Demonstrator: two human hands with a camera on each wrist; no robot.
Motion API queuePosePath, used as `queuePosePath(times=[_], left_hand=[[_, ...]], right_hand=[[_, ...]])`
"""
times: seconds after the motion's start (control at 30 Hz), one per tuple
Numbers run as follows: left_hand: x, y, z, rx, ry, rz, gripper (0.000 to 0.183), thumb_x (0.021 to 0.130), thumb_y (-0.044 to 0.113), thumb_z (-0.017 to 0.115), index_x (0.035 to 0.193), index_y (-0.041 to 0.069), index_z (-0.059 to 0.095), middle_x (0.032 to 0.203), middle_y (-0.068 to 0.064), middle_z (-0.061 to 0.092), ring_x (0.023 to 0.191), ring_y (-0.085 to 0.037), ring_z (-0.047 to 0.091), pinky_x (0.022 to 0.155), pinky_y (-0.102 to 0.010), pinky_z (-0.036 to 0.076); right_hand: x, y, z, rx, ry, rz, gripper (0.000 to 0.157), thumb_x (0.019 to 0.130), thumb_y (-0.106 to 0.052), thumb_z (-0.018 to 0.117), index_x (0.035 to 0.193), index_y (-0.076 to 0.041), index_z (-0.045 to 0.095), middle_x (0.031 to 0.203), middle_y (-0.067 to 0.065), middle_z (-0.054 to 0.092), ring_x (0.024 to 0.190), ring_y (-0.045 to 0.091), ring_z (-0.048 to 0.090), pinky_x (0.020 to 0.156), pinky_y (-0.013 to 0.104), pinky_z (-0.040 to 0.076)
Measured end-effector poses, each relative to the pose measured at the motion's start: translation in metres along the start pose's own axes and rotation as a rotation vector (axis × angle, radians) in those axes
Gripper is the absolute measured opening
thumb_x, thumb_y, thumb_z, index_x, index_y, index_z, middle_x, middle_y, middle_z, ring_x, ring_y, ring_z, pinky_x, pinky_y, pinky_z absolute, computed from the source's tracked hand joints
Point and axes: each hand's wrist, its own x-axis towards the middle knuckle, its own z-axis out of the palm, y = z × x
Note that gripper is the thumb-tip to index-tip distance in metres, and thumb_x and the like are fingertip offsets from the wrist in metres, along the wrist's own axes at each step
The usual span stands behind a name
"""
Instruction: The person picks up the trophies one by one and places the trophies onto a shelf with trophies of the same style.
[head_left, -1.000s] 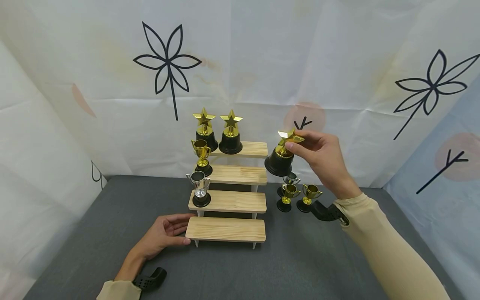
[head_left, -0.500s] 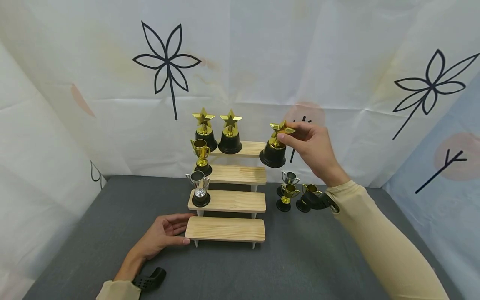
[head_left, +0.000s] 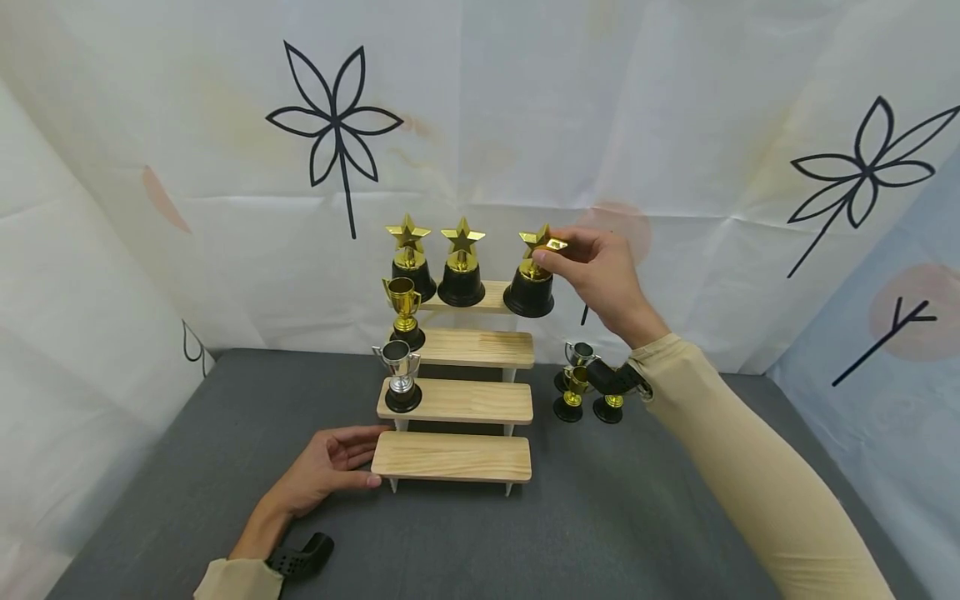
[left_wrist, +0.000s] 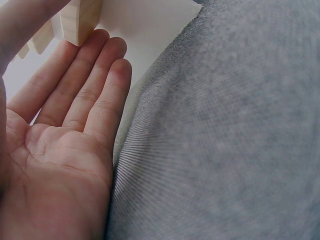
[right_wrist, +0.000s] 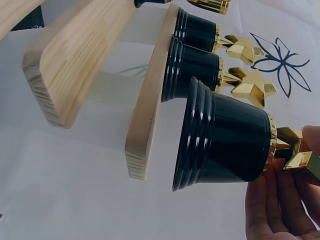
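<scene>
Over by the wooden display stand (head_left: pixel 453 458), the person's right hand (head_left: pixel 606 275) pinches a gold star trophy (head_left: pixel 529 293) by its star, between thumb and fingers. The trophy is at the right end of the top tier (head_left: pixel 495 295), close to upright, and from the right wrist its black base looks apart from the wood, so I judge this placement not yet finished. The left hand (head_left: pixel 318 471) is relaxed at the stand's left end, fingers fairly straight and fingertips right at a wooden edge; I can't tell whether they press on it.

As for progress, four trophies look set: the left star trophy (head_left: pixel 412 282) and the middle star trophy (head_left: pixel 461 285) on the top tier, a gold cup (head_left: pixel 405 308) at the left of the second, and a silver cup (head_left: pixel 401 379) at the left of the third. Three more stand on the grey table (head_left: pixel 450 550), right of the stand: a small silver cup (head_left: pixel 579 353), a front gold cup (head_left: pixel 572 396) and a farther-right gold cup (head_left: pixel 608 409), partly hidden by the black wrist strap (head_left: pixel 611 379). Those seem left to do.

I can read no brand, label or lettering anywhere; the white backdrop (head_left: pixel 540 108) carries only printed plant outlines (head_left: pixel 336 123) and coloured shapes.
</scene>
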Motion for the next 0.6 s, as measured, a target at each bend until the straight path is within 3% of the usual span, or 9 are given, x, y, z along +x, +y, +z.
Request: queuePosePath(times=[0.37,0.6], left_hand=[[0.000,0.001,0.000,0.000,0.008,-0.009,0.075,0.081,-0.006,0.081,0.141,-0.022,0.040,0.143,-0.039,0.046,0.123,-0.013,0.061,0.105,-0.030,0.051],[0.000,0.001,0.001,0.004,0.021,-0.026,0.076,0.080,-0.005,0.082,0.141,-0.021,0.041,0.143,-0.038,0.046,0.123,-0.012,0.061,0.105,-0.030,0.051]], right_hand=[[0.011,0.004,0.010,-0.061,-0.006,0.000,0.040,0.093,-0.010,0.075,0.130,0.003,0.066,0.105,0.014,0.073,0.093,0.012,0.069,0.097,0.035,0.056],[0.014,0.008,0.013,-0.069,-0.012,0.002,0.039,0.093,-0.011,0.075,0.129,0.003,0.067,0.104,0.015,0.074,0.094,0.013,0.069,0.099,0.037,0.055]])
